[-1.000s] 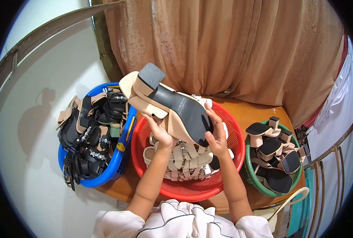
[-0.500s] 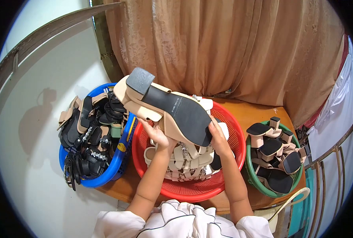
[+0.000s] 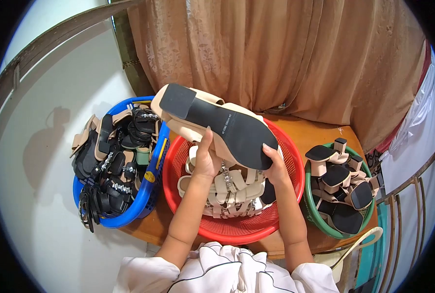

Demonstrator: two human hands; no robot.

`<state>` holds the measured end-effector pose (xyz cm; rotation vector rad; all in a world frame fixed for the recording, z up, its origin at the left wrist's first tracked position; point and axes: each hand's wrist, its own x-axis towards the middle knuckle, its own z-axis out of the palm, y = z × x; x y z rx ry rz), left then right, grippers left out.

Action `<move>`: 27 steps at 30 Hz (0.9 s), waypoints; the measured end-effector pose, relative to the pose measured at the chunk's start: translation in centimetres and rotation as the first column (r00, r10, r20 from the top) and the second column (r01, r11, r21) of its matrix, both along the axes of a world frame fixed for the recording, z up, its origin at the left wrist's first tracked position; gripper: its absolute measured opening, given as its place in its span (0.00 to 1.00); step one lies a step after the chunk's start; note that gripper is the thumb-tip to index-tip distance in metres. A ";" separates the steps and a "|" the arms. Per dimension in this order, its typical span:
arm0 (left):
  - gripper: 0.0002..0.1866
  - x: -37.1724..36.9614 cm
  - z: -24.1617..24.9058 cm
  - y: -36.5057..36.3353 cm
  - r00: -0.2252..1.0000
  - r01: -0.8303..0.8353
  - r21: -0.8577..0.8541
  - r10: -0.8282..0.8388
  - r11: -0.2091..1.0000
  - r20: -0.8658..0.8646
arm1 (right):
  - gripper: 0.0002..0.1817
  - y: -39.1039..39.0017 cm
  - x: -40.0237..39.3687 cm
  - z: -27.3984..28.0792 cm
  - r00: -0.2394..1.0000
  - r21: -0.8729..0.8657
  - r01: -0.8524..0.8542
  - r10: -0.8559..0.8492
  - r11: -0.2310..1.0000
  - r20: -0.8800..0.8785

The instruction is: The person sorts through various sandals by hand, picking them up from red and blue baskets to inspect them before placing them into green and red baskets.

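A beige heeled sandal (image 3: 222,124) is held sole up above the red basket (image 3: 237,237), its black sole and square black heel tip facing me. My left hand (image 3: 208,158) grips its near side around the middle, thumb against the edge of the sole. At the toe end, my right hand (image 3: 275,165) has its thumb on the black sole, with the other fingers mostly hidden underneath. Beneath the held shoe, several cream sandals (image 3: 234,188) with jewelled straps lie in the red basket.
On the left, a blue basket (image 3: 151,188) is heaped with black and beige sandals (image 3: 112,171). A green basket (image 3: 320,222) of beige block-heeled sandals (image 3: 342,178) stands right. All rest by a wooden table (image 3: 320,129), with a brown curtain (image 3: 256,53) behind.
The sandal has tilted so its heel tip and sole face me more squarely, and it has shifted slightly right. My left thumb now shows along the sole's edge.
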<state>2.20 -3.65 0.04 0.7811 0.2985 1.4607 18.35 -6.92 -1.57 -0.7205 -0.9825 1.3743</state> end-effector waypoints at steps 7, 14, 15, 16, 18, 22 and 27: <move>0.24 0.7 0.9 0.1 1.000 -0.026 -0.145 0.026 0.989 0.003 | 0.28 -0.1 -0.2 0.0 0.995 0.067 0.084 -0.087 0.994 0.049; 0.21 0.4 1.1 0.1 0.999 0.011 -0.130 -0.006 0.991 0.043 | 0.31 -0.1 -0.4 0.3 0.991 0.067 0.089 -0.095 0.994 0.094; 0.21 0.4 1.2 0.1 0.999 0.018 -0.130 -0.012 0.991 0.046 | 0.30 -0.2 -0.5 0.4 0.990 0.070 0.092 -0.099 0.993 0.105; 0.21 0.4 1.2 0.0 0.999 0.024 -0.129 -0.018 0.991 0.049 | 0.29 -0.3 -0.5 0.5 0.988 0.074 0.094 -0.102 0.993 0.116; 0.20 0.4 1.1 0.1 0.998 0.032 -0.112 -0.025 0.993 0.061 | 0.28 -0.3 -0.6 0.4 0.985 0.087 0.106 -0.117 0.991 0.125; 0.19 0.4 0.4 0.6 0.996 0.055 -0.085 -0.048 0.995 0.080 | 0.28 -0.2 -0.5 0.2 0.984 0.091 0.128 -0.137 0.988 0.112; 0.18 0.4 0.4 0.5 0.994 0.071 -0.095 -0.063 0.993 0.087 | 0.27 -0.1 -0.4 0.4 0.989 0.103 0.110 -0.119 0.989 0.085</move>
